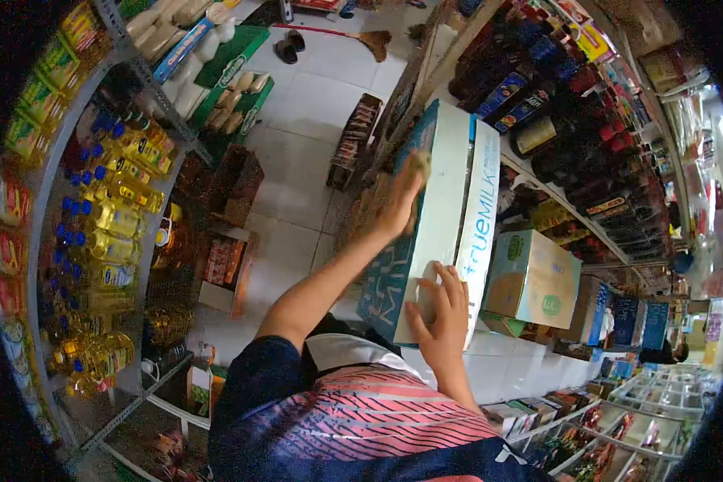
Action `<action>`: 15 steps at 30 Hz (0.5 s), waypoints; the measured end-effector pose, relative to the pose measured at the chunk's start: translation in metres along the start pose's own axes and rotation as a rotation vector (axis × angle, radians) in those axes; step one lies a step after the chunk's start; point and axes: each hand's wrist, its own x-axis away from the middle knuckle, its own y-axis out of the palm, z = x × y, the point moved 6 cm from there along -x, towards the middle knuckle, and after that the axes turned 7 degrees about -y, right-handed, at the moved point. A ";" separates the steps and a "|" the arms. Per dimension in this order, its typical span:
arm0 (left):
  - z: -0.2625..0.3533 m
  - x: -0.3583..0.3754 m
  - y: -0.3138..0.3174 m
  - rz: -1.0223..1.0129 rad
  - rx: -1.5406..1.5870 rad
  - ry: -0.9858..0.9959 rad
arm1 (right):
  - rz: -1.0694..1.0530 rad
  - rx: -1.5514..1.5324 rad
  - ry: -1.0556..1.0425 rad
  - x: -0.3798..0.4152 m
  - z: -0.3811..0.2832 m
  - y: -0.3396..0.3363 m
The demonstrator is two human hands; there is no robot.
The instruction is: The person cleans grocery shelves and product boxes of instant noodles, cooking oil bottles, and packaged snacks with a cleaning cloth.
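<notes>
A large blue and white milk carton box (442, 201), printed "true MILK", stands in front of me with a dark seam along its top. My right hand (440, 309) rests on the near end of its top, fingers spread and touching the cardboard. At the box's left upper edge is my left hand (403, 201), its fingers blurred and drawn together. A small tan-yellow thing (419, 163) shows at those fingertips, too smeared to name.
Shelves of oil bottles (120, 217) line the left, dark bottles (538, 128) the right. A brown carton (538, 281) sits right of the milk box. On the tiled floor (297, 120) are a snack box (355, 140), slippers (290, 46) and a broom (373, 42).
</notes>
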 end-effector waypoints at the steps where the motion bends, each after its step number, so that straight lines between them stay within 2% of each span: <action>1: -0.014 -0.026 -0.002 -0.017 -0.007 -0.004 | 0.002 -0.019 0.023 0.000 0.001 -0.001; 3: -0.046 -0.061 -0.013 0.023 -0.073 -0.045 | 0.029 -0.022 0.033 0.000 0.003 -0.003; 4: -0.079 -0.067 -0.020 0.124 -0.001 -0.192 | 0.045 -0.034 0.039 -0.001 0.002 -0.004; 5: -0.092 -0.068 -0.022 0.108 0.076 -0.235 | 0.058 -0.047 0.045 -0.001 0.002 -0.005; 9: -0.204 -0.043 -0.046 0.134 -0.057 -0.145 | 0.034 -0.044 0.046 0.001 0.009 -0.001; 12: -0.200 -0.045 -0.046 0.126 -0.224 -0.143 | 0.040 -0.054 0.060 -0.001 0.007 -0.004; 14: -0.147 -0.054 -0.031 0.130 -0.309 -0.154 | 0.031 -0.061 0.062 -0.001 0.008 -0.003; 15: -0.106 -0.088 -0.017 0.091 -0.230 -0.068 | 0.026 -0.054 0.062 -0.001 0.010 -0.003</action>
